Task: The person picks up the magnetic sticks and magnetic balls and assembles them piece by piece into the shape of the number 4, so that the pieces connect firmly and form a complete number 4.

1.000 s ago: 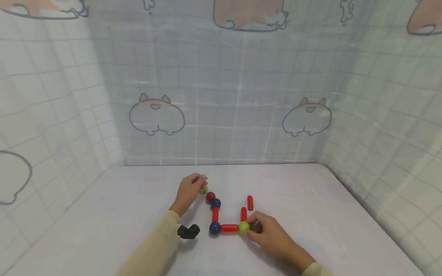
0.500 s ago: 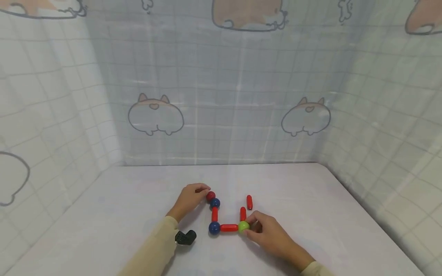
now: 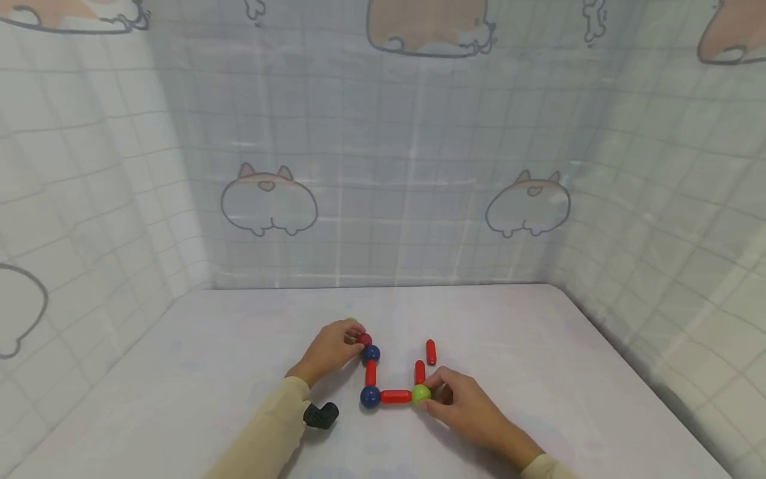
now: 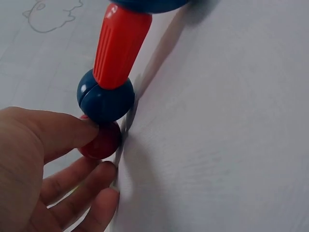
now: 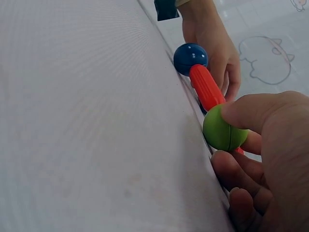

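Note:
My left hand pinches a dark red ball between thumb and fingers. That ball touches a blue ball, from which a red ribbed rod runs to a second blue ball. Another red rod links this corner to a lime green ball. Around the green ball my right hand closes its thumb and fingers. A short red rod points away from the green ball. Behind my left fingers a sliver of a yellow-green ball shows; the rest is hidden.
A loose red rod lies on the white tabletop, just beyond the joined pieces. The black wrist camera sticks out by my left sleeve. Printed fabric walls enclose the table at the back and both sides.
My left hand has come from the yellow-green ball toward me and now grips the red ball. The right hand stays at the green ball.

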`<state>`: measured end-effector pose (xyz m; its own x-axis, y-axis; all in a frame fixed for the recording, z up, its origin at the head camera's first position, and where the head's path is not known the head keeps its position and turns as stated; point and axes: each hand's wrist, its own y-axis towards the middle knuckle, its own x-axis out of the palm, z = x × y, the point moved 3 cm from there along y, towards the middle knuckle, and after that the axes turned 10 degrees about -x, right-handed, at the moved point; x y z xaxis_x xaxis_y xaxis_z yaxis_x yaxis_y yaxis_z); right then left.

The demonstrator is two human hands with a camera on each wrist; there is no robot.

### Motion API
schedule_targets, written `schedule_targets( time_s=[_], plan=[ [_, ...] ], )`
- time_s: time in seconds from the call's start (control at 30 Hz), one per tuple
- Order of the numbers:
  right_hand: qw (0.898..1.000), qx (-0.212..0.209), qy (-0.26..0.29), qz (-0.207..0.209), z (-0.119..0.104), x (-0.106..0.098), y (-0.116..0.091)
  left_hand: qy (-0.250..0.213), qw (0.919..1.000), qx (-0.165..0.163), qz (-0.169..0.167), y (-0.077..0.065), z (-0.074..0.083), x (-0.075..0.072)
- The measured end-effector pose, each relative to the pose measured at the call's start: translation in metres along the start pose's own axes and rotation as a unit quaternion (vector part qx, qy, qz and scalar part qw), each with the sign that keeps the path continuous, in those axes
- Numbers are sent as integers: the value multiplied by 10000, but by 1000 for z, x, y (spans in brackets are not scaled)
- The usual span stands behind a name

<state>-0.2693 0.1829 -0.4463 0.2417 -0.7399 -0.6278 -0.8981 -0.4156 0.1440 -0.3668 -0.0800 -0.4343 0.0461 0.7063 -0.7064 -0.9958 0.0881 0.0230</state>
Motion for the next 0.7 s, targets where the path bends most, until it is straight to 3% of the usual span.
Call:
schedule_targets(
  time_s=[0.7],
  plan=[
    [9999, 17, -93, 49, 0, 1, 2, -189, 9997, -124, -98, -1, -4, -5]
  ],
)
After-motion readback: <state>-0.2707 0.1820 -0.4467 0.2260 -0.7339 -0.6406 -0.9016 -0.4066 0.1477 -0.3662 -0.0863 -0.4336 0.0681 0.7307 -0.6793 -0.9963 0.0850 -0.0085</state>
